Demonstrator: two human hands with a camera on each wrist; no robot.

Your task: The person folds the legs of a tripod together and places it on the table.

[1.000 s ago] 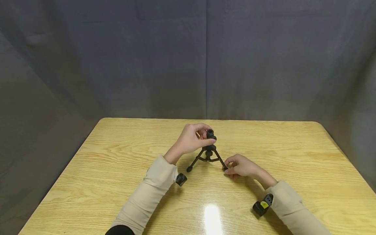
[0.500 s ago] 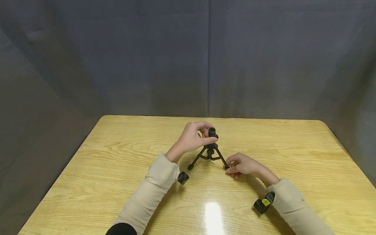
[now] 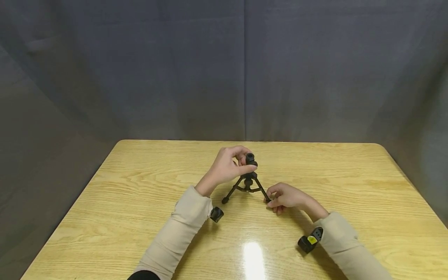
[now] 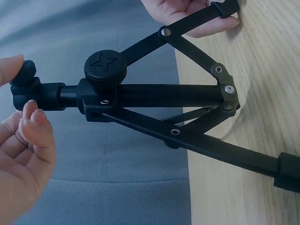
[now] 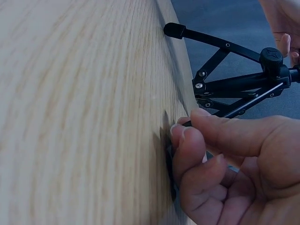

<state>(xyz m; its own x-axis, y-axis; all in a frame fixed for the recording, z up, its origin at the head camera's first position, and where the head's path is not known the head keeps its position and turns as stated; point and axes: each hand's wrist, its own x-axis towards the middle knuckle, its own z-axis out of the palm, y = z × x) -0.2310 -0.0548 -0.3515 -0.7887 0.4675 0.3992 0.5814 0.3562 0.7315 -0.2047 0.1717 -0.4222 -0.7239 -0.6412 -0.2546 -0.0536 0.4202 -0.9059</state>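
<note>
A small black tripod stands upright on the table with its legs spread. My left hand holds its top, thumb and fingers about the upper knob. A larger star-marked knob sits on the tripod's collar, untouched by either hand. At the foot of the right leg, my right hand pinches the leg end between thumb and fingers; in the right wrist view these fingers hide the foot. Another leg's rubber foot rests near the tabletop on the far side.
The wooden table spreads around the tripod, with a bright light reflection near its front. A grey curtain hangs behind. Small black wrist cameras sit on both sleeves, the left camera and the right camera.
Both hands keep their hold on the tripod's top and right leg. The head view shifts slightly; otherwise hardly anything differs.
</note>
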